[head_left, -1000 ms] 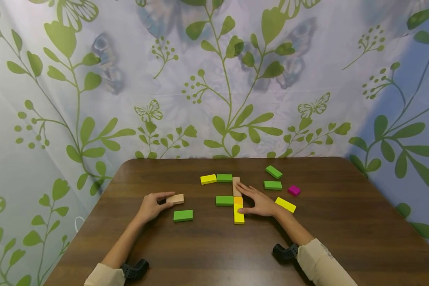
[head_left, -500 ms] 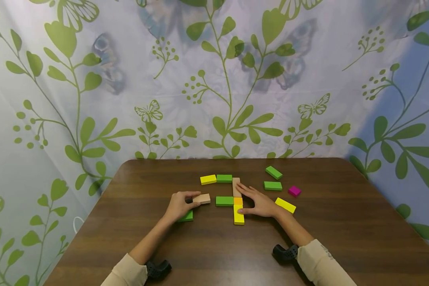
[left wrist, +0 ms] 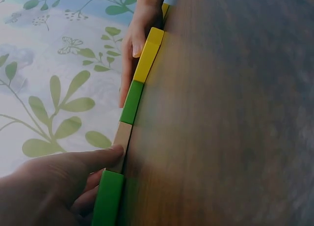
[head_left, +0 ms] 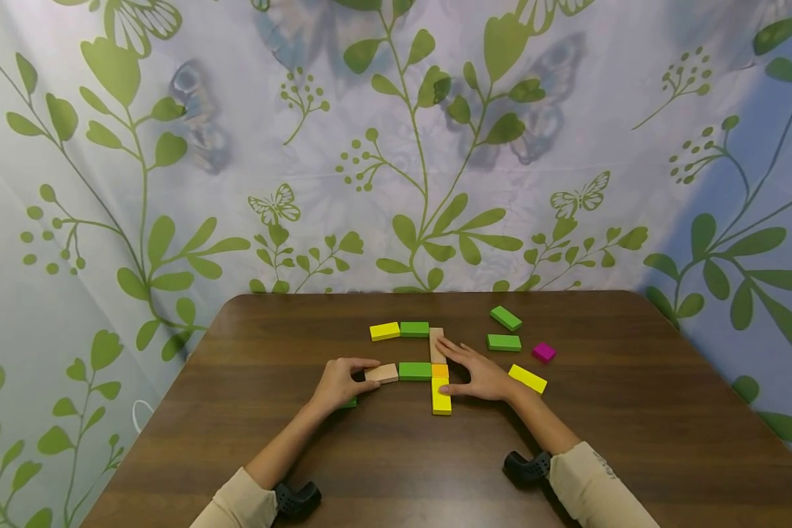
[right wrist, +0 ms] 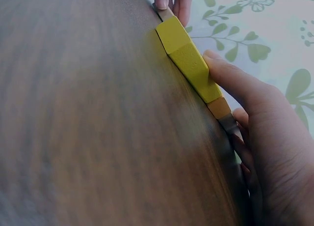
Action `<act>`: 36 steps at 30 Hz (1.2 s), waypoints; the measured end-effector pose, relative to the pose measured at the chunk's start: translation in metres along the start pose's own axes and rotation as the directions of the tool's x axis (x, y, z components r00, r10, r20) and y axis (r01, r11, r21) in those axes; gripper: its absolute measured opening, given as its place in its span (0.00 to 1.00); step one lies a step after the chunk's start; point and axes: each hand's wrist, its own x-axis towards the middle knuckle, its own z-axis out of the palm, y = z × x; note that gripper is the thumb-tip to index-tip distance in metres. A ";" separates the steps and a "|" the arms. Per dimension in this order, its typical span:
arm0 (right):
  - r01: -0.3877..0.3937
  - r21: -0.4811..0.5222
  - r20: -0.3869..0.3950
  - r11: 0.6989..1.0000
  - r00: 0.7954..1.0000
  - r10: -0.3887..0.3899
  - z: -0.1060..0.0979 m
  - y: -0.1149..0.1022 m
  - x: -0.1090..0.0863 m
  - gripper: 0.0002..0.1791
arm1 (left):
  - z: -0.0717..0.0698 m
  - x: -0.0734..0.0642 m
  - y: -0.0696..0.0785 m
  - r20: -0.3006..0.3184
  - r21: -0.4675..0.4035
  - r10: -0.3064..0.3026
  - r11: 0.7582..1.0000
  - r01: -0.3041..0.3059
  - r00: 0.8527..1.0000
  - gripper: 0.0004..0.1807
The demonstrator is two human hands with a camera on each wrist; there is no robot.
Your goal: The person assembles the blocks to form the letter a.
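Note:
In the head view my left hand (head_left: pixel 335 385) pinches a plain wooden block (head_left: pixel 381 375) between thumb and fingers. The block lies at a slight slant against the left end of a green block (head_left: pixel 414 372). That green one meets a small orange block (head_left: pixel 439 370) on its right. My right hand (head_left: pixel 480 375) spreads over the upright column, its thumb on a yellow block (head_left: pixel 441 400) and fingertips on another plain wooden block (head_left: pixel 436 341). The right wrist view shows that thumb against the yellow block (right wrist: pixel 191 64). A second green block (head_left: pixel 351 402) is mostly hidden under my left hand.
Atop the column, a green block (head_left: pixel 414 330) and a yellow block (head_left: pixel 385 331) run leftward. To the right lie two loose green blocks (head_left: pixel 504 343), a magenta block (head_left: pixel 544 353) and a yellow block (head_left: pixel 527 378). A leaf-patterned cloth (head_left: pixel 396 147) hangs behind the brown table (head_left: pixel 396 469).
My left hand has carried the plain wooden block rightward, up to the end of the middle green block, and now covers most of the loose green one. My right hand has stayed in place.

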 end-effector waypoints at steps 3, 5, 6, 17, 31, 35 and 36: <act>0.001 -0.001 0.000 1.000 1.000 -0.001 -0.001 -0.001 0.000 0.51 | 0.001 0.000 0.000 -0.003 0.004 0.004 1.000 -0.004 1.000 0.18; 0.000 0.001 0.001 1.000 1.000 0.000 -0.001 -0.001 0.000 0.51 | 0.001 -0.001 0.000 -0.006 0.011 0.005 1.000 -0.005 1.000 0.18; 0.000 0.003 0.001 1.000 1.000 0.000 -0.001 -0.002 0.000 0.51 | 0.001 -0.001 0.001 -0.008 0.014 0.007 1.000 -0.007 1.000 0.18; -0.007 0.009 -0.002 1.000 1.000 0.007 -0.001 -0.002 0.000 0.51 | -0.006 -0.004 0.000 -0.011 -0.041 0.047 0.998 -0.048 0.999 0.24; -0.005 0.016 0.006 1.000 1.000 0.005 -0.002 -0.003 -0.001 0.51 | -0.045 -0.047 -0.028 0.063 -0.055 0.097 0.994 -0.093 0.993 0.28; 0.007 0.014 0.002 1.000 1.000 -0.007 -0.001 -0.002 0.000 0.51 | -0.049 -0.053 -0.030 0.087 -0.038 0.112 0.993 -0.109 0.990 0.23; 0.012 0.015 0.001 1.000 1.000 -0.012 -0.001 -0.002 0.000 0.50 | -0.050 -0.053 -0.030 0.089 -0.036 0.114 0.993 -0.111 0.990 0.22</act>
